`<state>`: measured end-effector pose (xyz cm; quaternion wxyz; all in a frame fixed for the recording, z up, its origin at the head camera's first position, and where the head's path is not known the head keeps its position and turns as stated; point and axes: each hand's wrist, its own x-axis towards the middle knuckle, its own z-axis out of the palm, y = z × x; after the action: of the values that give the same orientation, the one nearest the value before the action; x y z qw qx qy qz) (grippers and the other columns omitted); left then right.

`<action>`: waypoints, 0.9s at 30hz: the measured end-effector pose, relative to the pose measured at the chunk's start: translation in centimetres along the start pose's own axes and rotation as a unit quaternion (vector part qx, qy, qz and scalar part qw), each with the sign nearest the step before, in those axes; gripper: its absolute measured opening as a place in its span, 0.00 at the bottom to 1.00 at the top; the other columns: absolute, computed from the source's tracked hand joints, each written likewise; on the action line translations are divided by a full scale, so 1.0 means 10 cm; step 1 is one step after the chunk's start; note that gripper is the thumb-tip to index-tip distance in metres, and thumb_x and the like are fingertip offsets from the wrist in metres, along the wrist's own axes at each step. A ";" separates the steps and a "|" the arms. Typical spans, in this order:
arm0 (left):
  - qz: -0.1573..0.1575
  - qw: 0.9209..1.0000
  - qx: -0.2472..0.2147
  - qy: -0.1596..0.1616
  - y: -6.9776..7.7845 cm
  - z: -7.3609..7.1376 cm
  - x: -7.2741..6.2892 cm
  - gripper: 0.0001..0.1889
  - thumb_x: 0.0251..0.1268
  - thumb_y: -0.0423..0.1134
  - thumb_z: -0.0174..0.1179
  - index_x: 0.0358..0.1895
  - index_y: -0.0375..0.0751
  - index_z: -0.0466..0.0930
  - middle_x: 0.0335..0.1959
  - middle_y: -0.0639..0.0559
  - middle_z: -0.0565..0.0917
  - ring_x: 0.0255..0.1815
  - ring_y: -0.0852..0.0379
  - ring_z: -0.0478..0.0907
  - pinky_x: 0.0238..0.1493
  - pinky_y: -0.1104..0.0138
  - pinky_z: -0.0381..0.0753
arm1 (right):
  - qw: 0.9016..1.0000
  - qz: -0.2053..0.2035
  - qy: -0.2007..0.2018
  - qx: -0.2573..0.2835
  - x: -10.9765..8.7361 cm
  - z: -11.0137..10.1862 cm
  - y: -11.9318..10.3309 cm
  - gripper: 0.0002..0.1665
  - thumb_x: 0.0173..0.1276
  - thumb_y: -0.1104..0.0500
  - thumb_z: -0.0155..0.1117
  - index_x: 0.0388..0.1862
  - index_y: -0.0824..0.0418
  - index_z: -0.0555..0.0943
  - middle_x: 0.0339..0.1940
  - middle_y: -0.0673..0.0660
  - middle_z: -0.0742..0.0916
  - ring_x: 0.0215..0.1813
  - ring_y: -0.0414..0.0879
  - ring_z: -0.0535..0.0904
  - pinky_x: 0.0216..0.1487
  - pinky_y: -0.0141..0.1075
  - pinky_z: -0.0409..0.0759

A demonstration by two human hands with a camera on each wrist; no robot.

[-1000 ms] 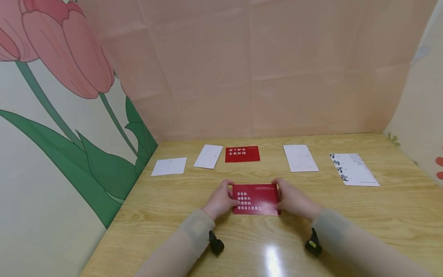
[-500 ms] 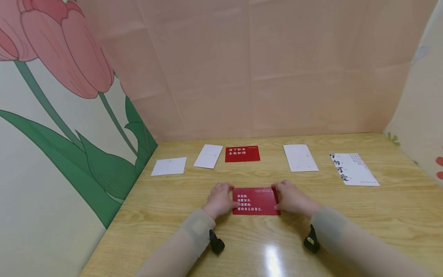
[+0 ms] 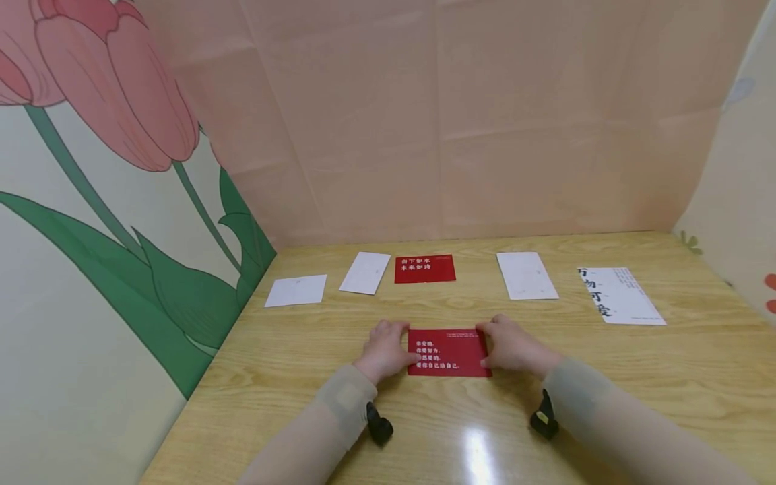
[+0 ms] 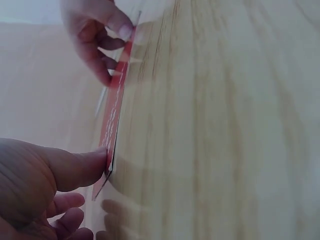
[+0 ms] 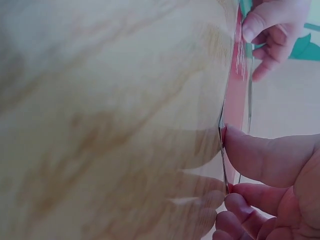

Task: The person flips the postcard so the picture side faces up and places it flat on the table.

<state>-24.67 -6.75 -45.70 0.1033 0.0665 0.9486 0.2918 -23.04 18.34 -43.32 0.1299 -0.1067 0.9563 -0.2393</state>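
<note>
A red postcard (image 3: pixel 451 353) with white printed characters lies at the middle of the wooden table, low on its surface. My left hand (image 3: pixel 384 351) holds its left edge, thumb on the near part and fingertips at the far corner. At the right edge, my right hand (image 3: pixel 514 345) grips it in the same way. Seen nearly edge-on in the left wrist view, the postcard (image 4: pixel 116 100) runs between both hands. In the right wrist view the thumb of my right hand (image 5: pixel 285 170) presses on the postcard's side, where its near edge looks slightly split; whether several cards are stacked cannot be made out.
Along the back of the table (image 3: pixel 291 404) lie a white card (image 3: pixel 297 291), another white card (image 3: pixel 365 273), a red card (image 3: pixel 424 269), a plain white card (image 3: pixel 527 276) and one with black characters (image 3: pixel 621 296). A pink cloth (image 3: pixel 455 135) hangs behind.
The far edge of the red postcard has come down towards the table, and the fingers of both hands have lowered with it. Over the last half second almost nothing moves.
</note>
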 end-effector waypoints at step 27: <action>0.176 0.945 0.220 -0.166 0.51 0.21 -0.57 0.44 0.57 0.72 0.53 0.74 0.56 0.58 0.76 0.49 0.55 0.76 0.46 0.49 0.71 0.51 0.53 | 1.000 0.004 -0.005 -0.014 -0.02 -0.02 -0.04 0.41 0.52 0.57 0.77 0.64 0.67 0.73 0.51 0.63 0.76 0.49 0.54 0.72 0.49 0.51 0.76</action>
<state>-18.33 -2.52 -43.61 0.1896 0.3006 0.9318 0.0743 -22.83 18.14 -42.91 0.1342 -0.1058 0.9592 -0.2251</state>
